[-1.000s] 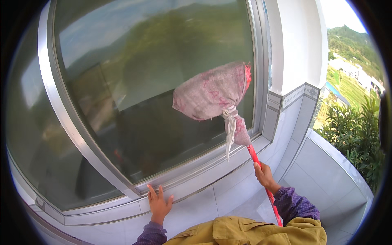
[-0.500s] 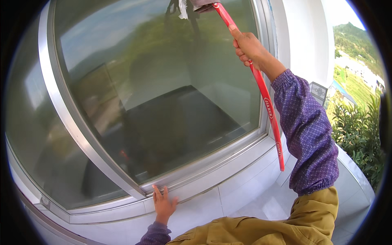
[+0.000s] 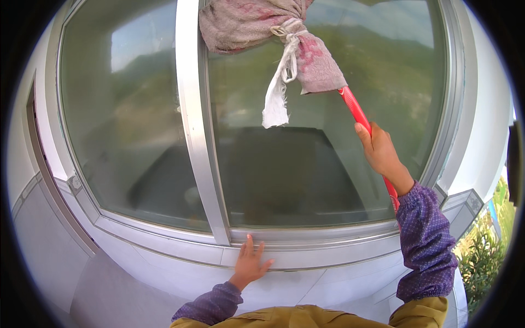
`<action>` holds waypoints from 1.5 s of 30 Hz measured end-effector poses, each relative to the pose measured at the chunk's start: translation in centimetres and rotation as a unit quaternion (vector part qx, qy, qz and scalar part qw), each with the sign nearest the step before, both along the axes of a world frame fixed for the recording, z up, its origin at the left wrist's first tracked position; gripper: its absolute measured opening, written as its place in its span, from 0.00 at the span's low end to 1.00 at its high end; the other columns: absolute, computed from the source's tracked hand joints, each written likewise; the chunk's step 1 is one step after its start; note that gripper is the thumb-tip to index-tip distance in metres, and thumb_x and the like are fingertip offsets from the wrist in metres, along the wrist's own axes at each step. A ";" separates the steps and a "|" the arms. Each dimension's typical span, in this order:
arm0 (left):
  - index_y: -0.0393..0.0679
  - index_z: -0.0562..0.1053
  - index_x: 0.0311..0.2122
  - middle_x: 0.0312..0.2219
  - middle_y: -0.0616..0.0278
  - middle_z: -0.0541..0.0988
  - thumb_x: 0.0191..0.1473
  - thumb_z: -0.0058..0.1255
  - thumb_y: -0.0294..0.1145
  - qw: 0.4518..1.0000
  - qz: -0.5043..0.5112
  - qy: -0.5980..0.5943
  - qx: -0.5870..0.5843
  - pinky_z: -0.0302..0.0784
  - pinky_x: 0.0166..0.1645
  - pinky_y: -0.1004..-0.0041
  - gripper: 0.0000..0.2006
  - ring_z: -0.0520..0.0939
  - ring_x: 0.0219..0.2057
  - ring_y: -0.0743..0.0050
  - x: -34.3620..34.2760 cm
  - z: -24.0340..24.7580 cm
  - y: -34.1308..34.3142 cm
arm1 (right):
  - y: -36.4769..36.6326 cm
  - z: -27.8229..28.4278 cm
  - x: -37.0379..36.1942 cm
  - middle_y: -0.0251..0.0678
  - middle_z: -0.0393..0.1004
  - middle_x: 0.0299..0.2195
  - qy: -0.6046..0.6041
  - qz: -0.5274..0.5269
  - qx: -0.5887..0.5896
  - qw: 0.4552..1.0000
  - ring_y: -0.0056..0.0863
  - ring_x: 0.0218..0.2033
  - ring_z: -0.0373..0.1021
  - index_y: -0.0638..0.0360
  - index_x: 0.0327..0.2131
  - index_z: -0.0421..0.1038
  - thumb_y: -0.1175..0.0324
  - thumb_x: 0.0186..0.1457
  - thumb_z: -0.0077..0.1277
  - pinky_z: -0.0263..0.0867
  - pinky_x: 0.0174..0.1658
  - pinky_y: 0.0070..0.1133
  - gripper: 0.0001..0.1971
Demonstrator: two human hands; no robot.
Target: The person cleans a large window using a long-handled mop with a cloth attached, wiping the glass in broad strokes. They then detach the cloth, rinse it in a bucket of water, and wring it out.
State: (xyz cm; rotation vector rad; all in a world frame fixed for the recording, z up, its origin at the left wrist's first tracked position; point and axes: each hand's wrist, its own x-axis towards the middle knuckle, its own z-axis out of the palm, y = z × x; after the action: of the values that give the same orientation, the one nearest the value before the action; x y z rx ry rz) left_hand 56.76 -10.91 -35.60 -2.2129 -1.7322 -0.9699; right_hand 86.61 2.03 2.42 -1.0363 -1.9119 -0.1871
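Note:
My right hand (image 3: 381,156) is wrapped round a red pole (image 3: 356,109). At the pole's upper end, a pinkish-grey towel (image 3: 246,24) is bundled and tied with a strip of white cloth (image 3: 278,104), whose frayed end hangs down. The towel lies over the upper part of the window glass (image 3: 290,180) and beside the upright metal frame bar (image 3: 198,126). Lower down, my left hand (image 3: 251,264) rests with fingers spread on the tiled ledge below the window, its fingertips near the bottom frame (image 3: 311,236). The pole's lower end is hidden behind my right sleeve.
A second glass pane (image 3: 126,136) lies left of the frame bar. White wall (image 3: 481,104) borders the window on the right, with green bushes (image 3: 484,268) beyond it. Grey tiles (image 3: 49,240) cover the lower wall at the left.
The view has turned left and up, bringing the whole towel bundle into sight. My right hand still grips the pole. My left hand stays on the ledge, fingers spread.

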 end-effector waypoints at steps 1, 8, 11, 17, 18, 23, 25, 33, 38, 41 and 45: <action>0.35 0.67 0.57 0.60 0.19 0.51 0.56 0.48 0.56 1.000 -0.002 -0.007 -0.009 0.55 0.64 0.49 0.34 0.60 0.61 0.29 -0.1 0.9 -0.7 | -0.5 -1.2 0.2 0.54 0.66 0.15 0.004 0.005 -0.024 1.000 0.53 0.16 0.66 0.69 0.28 0.64 0.48 0.65 0.42 0.61 0.23 0.39 0.28; 0.32 0.68 0.56 0.58 0.16 0.52 0.56 0.48 0.57 0.999 -0.005 -0.031 -0.038 0.56 0.63 0.46 0.35 0.58 0.60 0.22 -0.3 2.9 -1.6 | -6.3 -15.2 9.0 0.50 0.70 0.16 -0.166 -0.116 -0.137 0.970 0.55 0.19 0.69 0.64 0.33 0.63 0.54 0.61 0.49 0.61 0.22 0.42 0.19; 0.32 0.68 0.56 0.56 0.13 0.52 0.56 0.47 0.58 1.000 -0.005 0.006 0.007 0.56 0.63 0.46 0.36 0.58 0.60 0.20 -0.2 2.4 -1.5 | -10.3 -16.8 11.6 0.47 0.71 0.15 -0.227 -0.172 -0.104 0.953 0.51 0.18 0.70 0.62 0.32 0.63 0.51 0.59 0.50 0.61 0.22 0.40 0.21; 0.34 0.67 0.57 0.57 0.13 0.51 0.56 0.46 0.61 1.000 0.013 0.004 0.001 0.57 0.63 0.47 0.38 0.58 0.61 0.20 -0.7 1.5 -1.3 | -7.8 -6.4 8.9 0.44 0.68 0.14 -0.253 -0.182 0.014 0.950 0.50 0.18 0.69 0.60 0.30 0.63 0.48 0.60 0.47 0.60 0.23 0.39 0.22; 0.34 0.68 0.57 0.57 0.13 0.51 0.56 0.46 0.61 1.000 0.011 -0.006 0.010 0.57 0.63 0.47 0.38 0.58 0.60 0.20 -0.7 1.4 -1.3 | -7.1 -3.9 8.0 0.45 0.68 0.14 -0.254 -0.187 0.033 0.948 0.51 0.19 0.68 0.60 0.30 0.63 0.47 0.61 0.46 0.60 0.23 0.40 0.22; 0.33 0.70 0.54 0.54 0.13 0.56 0.55 0.48 0.59 0.997 -0.007 -0.037 0.072 0.61 0.60 0.45 0.36 0.65 0.56 0.21 -0.1 0.9 -1.1 | -3.5 7.7 6.5 0.48 0.70 0.16 -0.234 -0.230 0.135 0.935 0.54 0.21 0.68 0.61 0.32 0.65 0.43 0.62 0.40 0.61 0.26 0.43 0.26; 0.35 0.69 0.55 0.56 0.14 0.53 0.55 0.46 0.62 0.999 0.002 -0.028 0.043 0.57 0.63 0.46 0.37 0.61 0.59 0.22 0.0 0.1 -0.8 | -3.5 10.8 6.8 0.49 0.70 0.17 -0.234 -0.249 0.156 0.927 0.55 0.23 0.69 0.62 0.32 0.65 0.43 0.63 0.39 0.62 0.28 0.44 0.27; 0.38 0.68 0.57 0.58 0.14 0.50 0.55 0.46 0.63 0.999 0.010 -0.005 0.041 0.56 0.63 0.45 0.38 0.60 0.59 0.19 -1.0 -0.9 -0.8 | -2.3 23.2 5.0 0.33 0.59 0.12 0.120 -0.206 0.011 0.971 0.29 0.09 0.59 0.58 0.27 0.61 0.32 0.59 0.36 0.57 0.14 0.29 0.33; 0.37 0.68 0.55 0.57 0.14 0.51 0.55 0.47 0.62 0.996 0.006 -0.010 0.087 0.58 0.62 0.44 0.36 0.60 0.59 0.19 -2.1 -0.9 -1.2 | -2.0 20.7 1.3 0.23 0.51 0.12 0.228 -0.106 -0.035 0.967 0.16 0.07 0.49 0.51 0.23 0.52 0.28 0.55 0.37 0.49 0.09 0.20 0.33; 0.34 0.68 0.53 0.54 0.14 0.56 0.55 0.49 0.58 0.995 -0.018 -0.035 0.094 0.61 0.59 0.42 0.34 0.64 0.55 0.20 -0.5 1.5 -2.0 | -2.2 18.0 0.7 0.24 0.53 0.12 0.237 -0.065 -0.114 0.963 0.16 0.07 0.51 0.54 0.26 0.57 0.30 0.57 0.37 0.52 0.09 0.20 0.32; 0.35 0.67 0.54 0.55 0.22 0.59 0.55 0.49 0.59 0.993 -0.029 -0.095 0.070 0.59 0.60 0.43 0.35 0.65 0.56 0.25 0.1 5.0 -3.7 | -3.0 11.3 1.4 0.27 0.56 0.10 0.154 -0.111 -0.132 0.973 0.20 0.06 0.56 0.54 0.23 0.55 0.36 0.62 0.35 0.55 0.09 0.21 0.29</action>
State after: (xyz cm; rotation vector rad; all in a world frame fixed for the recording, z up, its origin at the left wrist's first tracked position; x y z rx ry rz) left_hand 56.84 -14.62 -30.55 -2.1539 -1.6230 -1.3123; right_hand 88.05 -0.93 13.70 -1.3730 -1.5645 0.1012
